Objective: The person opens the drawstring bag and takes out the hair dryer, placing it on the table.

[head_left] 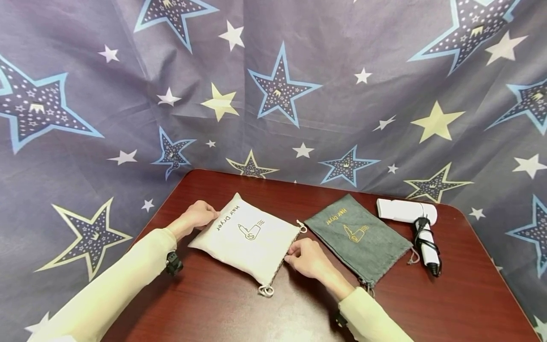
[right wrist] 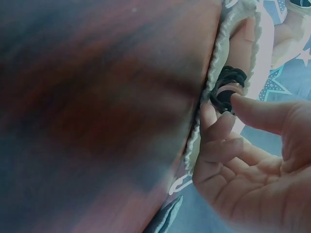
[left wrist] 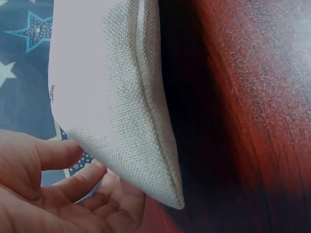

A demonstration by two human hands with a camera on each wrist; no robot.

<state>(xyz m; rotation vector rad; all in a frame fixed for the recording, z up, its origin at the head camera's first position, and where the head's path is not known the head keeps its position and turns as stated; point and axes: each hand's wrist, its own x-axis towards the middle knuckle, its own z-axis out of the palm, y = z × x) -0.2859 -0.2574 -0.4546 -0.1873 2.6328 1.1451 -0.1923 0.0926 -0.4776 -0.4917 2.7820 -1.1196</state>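
A plump cream drawstring bag point(head_left: 256, 237) printed "Hair Dryer" lies on the table between the two hands. My left hand point(head_left: 201, 214) holds its closed end; in the left wrist view the thumb point(left wrist: 60, 154) touches the bag's edge and the fingers curl beneath it. At the gaping mouth, my right hand point(head_left: 309, 259) has its thumb and fingertips on the end of a hair dryer. In the right wrist view that dryer's pink handle point(right wrist: 241, 48) shows inside, wound with black cord point(right wrist: 233, 75). The bag hides the rest of it.
A flat grey drawstring bag point(head_left: 361, 242) with the same print lies to the right. Beyond it is a white hair dryer point(head_left: 401, 211), its black cord wrapped round the handle. The reddish-brown table point(head_left: 273, 318) meets a star-patterned cloth point(head_left: 282, 28) at the back.
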